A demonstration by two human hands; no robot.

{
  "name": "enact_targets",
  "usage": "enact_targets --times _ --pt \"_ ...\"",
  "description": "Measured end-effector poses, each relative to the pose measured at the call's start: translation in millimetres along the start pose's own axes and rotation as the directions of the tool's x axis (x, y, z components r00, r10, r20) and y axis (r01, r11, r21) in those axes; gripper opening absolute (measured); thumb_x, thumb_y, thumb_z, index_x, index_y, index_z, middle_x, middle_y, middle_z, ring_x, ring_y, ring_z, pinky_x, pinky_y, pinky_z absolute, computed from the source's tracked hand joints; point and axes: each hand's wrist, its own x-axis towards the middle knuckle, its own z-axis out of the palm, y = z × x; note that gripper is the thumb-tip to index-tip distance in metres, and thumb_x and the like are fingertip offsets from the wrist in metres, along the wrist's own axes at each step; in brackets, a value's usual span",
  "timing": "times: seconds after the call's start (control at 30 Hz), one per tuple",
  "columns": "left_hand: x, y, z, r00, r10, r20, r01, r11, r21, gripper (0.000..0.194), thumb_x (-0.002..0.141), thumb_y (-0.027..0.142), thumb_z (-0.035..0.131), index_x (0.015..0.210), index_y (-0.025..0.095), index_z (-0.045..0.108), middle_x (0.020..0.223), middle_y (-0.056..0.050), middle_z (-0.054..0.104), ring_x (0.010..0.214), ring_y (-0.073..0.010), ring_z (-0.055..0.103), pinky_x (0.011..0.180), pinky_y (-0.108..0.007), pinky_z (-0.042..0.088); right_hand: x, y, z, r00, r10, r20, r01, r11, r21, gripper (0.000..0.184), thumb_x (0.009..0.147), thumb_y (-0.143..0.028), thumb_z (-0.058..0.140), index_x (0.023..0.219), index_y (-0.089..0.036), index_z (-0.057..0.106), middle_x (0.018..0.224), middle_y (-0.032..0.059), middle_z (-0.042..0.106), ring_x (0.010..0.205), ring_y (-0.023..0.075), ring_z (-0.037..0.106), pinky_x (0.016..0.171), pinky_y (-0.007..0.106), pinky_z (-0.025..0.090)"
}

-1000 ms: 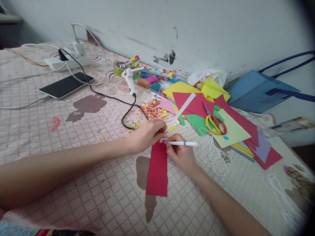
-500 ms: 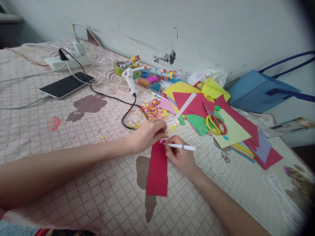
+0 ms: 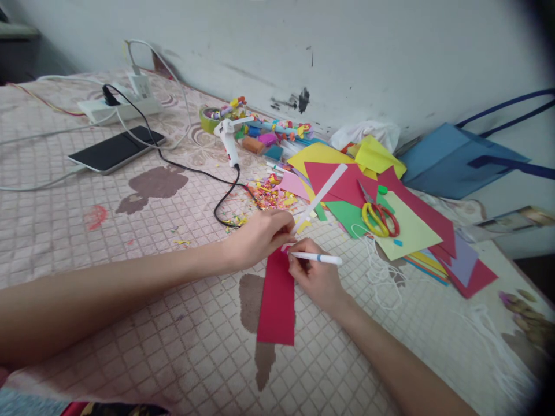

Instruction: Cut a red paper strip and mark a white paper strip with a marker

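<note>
A strip of red paper lies lengthwise on the quilted cloth in front of me. My left hand is closed at its far end, with thumb and fingers pinched on a long, thin white strip that slants up to the right. Whether that strip is paper or plastic I cannot tell. In my right hand is a white pen with a blue band, held almost level. Its point is at the far end of the red paper, close to my left fingertips, where a small pink-and-white patch shows.
Beyond my hands lie a white glue gun, paper scraps and coloured sheets. Scissors rest on the sheets beside white string. A phone and power strip are at left, a blue bag at right.
My right hand and the pen have shifted slightly to the left. My left hand, the white strip and the red paper stay almost where they were.
</note>
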Motion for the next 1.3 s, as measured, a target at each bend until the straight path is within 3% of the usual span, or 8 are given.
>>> enact_targets --times 0.43,0.8,1.03,1.3 --pt "-0.6 0.8 0.1 1.000 -0.002 -0.005 0.002 1.000 0.004 0.012 0.081 0.008 0.057 0.072 0.014 0.051 0.065 0.003 0.052 0.059 -0.0088 0.046 0.057 -0.020 0.035 -0.5 -2.0 0.5 0.999 -0.040 0.017 0.041 0.997 -0.066 0.007 0.084 -0.013 0.048 0.086 -0.020 0.050 0.074 0.0008 0.058 0.061 0.0128 0.054 0.058 0.024 0.042" --pt "-0.2 0.9 -0.9 1.000 -0.024 0.011 0.023 1.000 0.016 0.010 0.081 0.010 0.057 0.073 0.014 0.053 0.066 0.002 0.053 0.060 -0.0093 0.048 0.057 -0.020 0.035 0.0 1.7 0.2 0.996 0.076 -0.037 -0.073 0.995 0.071 0.010 0.079 -0.010 0.051 0.082 -0.019 0.051 0.067 -0.0032 0.052 0.055 0.0098 0.049 0.053 0.021 0.039" --pt "-0.4 0.0 -0.8 1.000 0.007 0.001 -0.007 1.000 0.022 0.010 0.083 0.013 0.058 0.073 0.013 0.053 0.065 0.002 0.053 0.059 -0.0092 0.047 0.057 -0.020 0.035 3.2 3.2 -1.1 0.973 0.231 -0.021 -0.224 0.960 0.168 0.004 0.081 -0.016 0.052 0.082 -0.019 0.050 0.062 -0.0047 0.051 0.050 0.0093 0.048 0.050 0.021 0.037" --pt "-0.1 1.3 -1.4 1.000 0.003 0.009 -0.003 1.000 0.027 0.012 0.084 0.015 0.059 0.073 0.014 0.052 0.066 0.002 0.052 0.059 -0.0093 0.047 0.057 -0.020 0.035 9.9 6.6 -2.6 0.955 0.296 -0.003 -0.286 0.926 0.248 0.003 0.083 -0.020 0.052 0.080 -0.019 0.050 0.059 -0.0056 0.046 0.048 0.0092 0.043 0.047 0.022 0.033"
